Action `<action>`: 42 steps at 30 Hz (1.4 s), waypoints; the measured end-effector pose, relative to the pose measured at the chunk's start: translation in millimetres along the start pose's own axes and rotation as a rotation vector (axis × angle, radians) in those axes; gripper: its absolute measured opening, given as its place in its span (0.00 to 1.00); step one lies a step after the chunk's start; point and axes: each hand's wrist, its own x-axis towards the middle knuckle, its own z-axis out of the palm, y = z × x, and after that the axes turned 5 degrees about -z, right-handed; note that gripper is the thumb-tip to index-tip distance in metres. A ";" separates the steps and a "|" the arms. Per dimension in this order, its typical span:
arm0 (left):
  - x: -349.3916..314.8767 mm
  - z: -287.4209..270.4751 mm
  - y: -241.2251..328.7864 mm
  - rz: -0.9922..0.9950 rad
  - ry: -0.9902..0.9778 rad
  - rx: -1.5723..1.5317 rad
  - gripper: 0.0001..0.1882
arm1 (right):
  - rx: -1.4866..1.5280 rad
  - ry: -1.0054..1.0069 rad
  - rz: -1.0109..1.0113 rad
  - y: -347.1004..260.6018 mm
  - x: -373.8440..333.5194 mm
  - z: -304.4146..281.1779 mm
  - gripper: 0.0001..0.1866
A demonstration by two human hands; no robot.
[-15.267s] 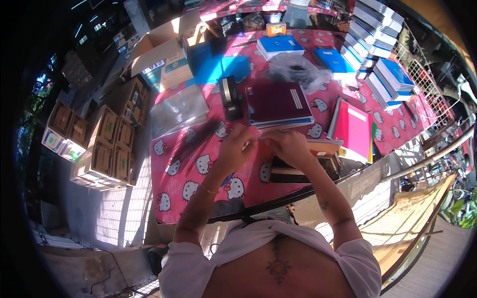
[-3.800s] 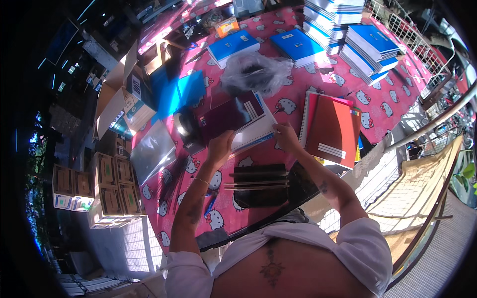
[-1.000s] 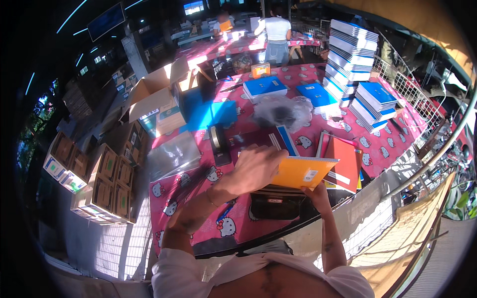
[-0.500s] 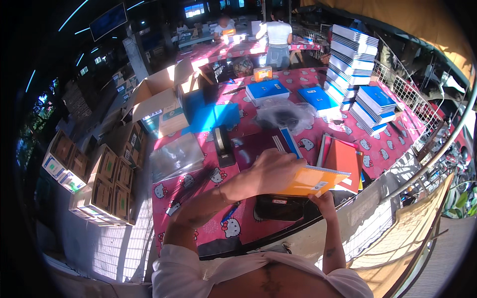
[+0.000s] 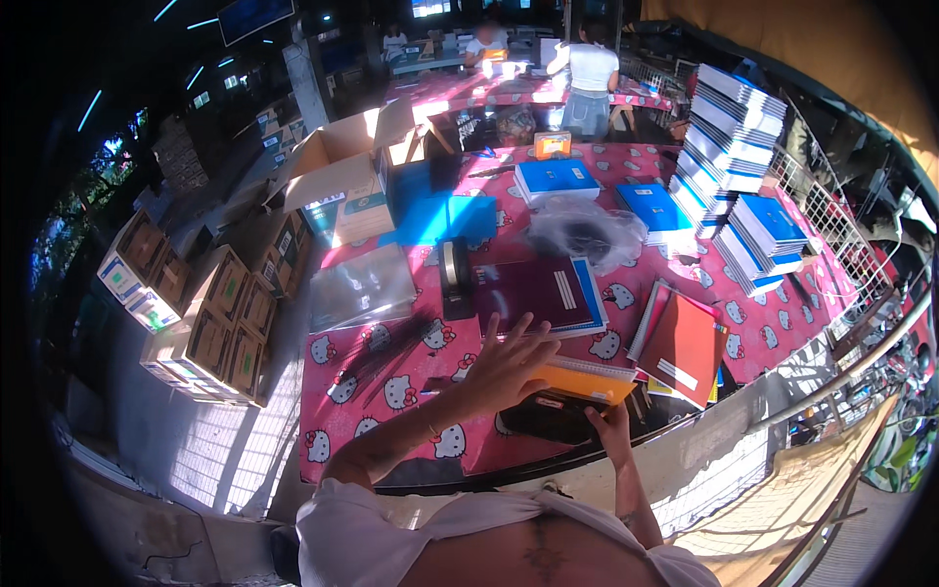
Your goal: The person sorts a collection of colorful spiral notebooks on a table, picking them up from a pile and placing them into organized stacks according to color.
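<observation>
An orange spiral notebook (image 5: pixel 589 383) stands tilted at the table's near edge, gripped at its lower right corner by my right hand (image 5: pixel 613 432). My left hand (image 5: pixel 507 374) is open, its fingers spread, between that notebook's left end and a maroon notebook (image 5: pixel 518 292); whether it touches either is unclear. The maroon cover, with a white label, lies on a small pile with blue edges. Partly hidden below the orange notebook is a black case (image 5: pixel 548 421). To the right, a red-brown notebook (image 5: pixel 687 344) rests over other coloured notebooks.
Tall stacks of blue notebooks (image 5: pixel 729 147) rise at the right. A crumpled plastic bag (image 5: pixel 582 235), clear sleeves (image 5: pixel 362 289), a black tape dispenser (image 5: pixel 454 279) and an open carton (image 5: pixel 347 196) share the pink table. Boxes (image 5: pixel 210 323) stand left; people work behind.
My left hand has come off the orange notebook and spread its fingers, uncovering the maroon notebook. The orange notebook has dropped lower in my right hand. The whole view has shifted.
</observation>
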 end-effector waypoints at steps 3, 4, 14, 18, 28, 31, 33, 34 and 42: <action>-44.8 30.3 -13.1 -0.384 0.346 -0.379 0.41 | 0.048 0.142 -0.181 -2.5 2.6 14.8 0.33; -62.5 53.0 -17.0 -0.677 0.559 -0.793 0.44 | 0.080 0.166 -0.201 1.1 6.7 16.7 0.33; -113.9 120.3 -29.8 -0.715 0.328 -1.328 0.31 | 0.082 0.090 -0.108 12.9 24.9 8.3 0.25; -135.4 93.0 -148.5 -0.971 0.247 0.007 0.13 | 0.152 0.050 -0.115 14.2 29.2 4.3 0.26; -130.7 64.5 -143.0 -0.774 0.362 0.068 0.16 | -0.680 0.270 -0.681 -148.6 25.0 56.3 0.28; -107.9 31.8 -110.9 -0.648 0.277 0.040 0.20 | -1.015 -0.230 -0.814 -167.0 28.5 121.4 0.23; -98.5 18.3 -82.2 -0.576 0.331 -0.473 0.17 | -0.989 -0.164 -0.854 -156.6 42.8 149.9 0.18; -90.0 8.6 -61.1 -0.651 0.380 -0.650 0.14 | -1.004 -0.151 -0.846 -142.8 52.3 148.4 0.18; -86.7 13.1 -34.5 -0.538 0.450 -0.465 0.08 | -0.828 -0.208 -0.715 -117.7 76.2 152.9 0.07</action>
